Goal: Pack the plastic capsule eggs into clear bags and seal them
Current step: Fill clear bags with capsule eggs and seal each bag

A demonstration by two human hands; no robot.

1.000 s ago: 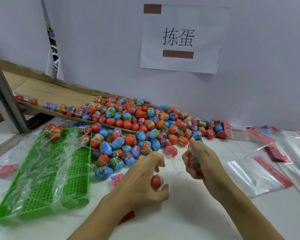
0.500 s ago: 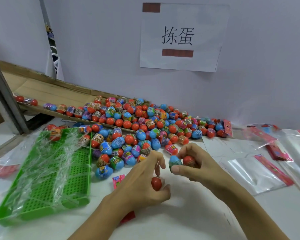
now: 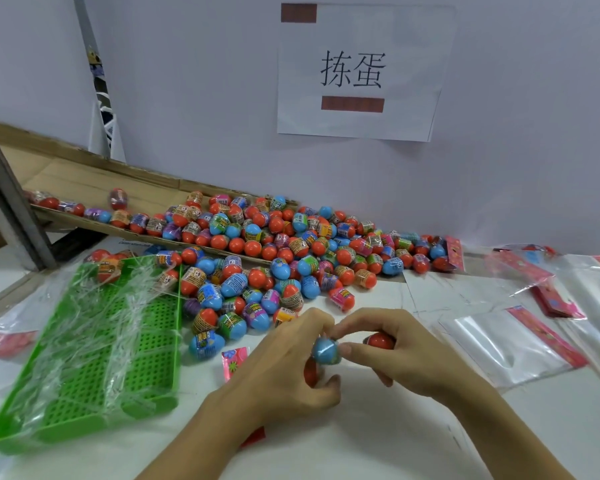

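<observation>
Head view, blue egg (image 3: 326, 351): pinched between both hands just above the bench (image 3: 378, 441), its label too blurred to read.
Left hand (image 3: 291, 368): fingers curled, fingertips on the blue egg, an orange egg (image 3: 310, 373) tucked under its palm.
Right hand (image 3: 395, 355): thumb and forefinger grip the blue egg; an orange-red egg (image 3: 380, 340) sits inside the curled fingers.
Egg pile (image 3: 274, 251): heaped behind the hands, spilling off a cardboard ramp (image 3: 84, 181).
Clear bags (image 3: 506, 344): flat to the right, red header strips.
Green tray (image 3: 94, 358): left, draped in clear film.
Wall sign (image 3: 357, 71): reads "拣蛋".
</observation>
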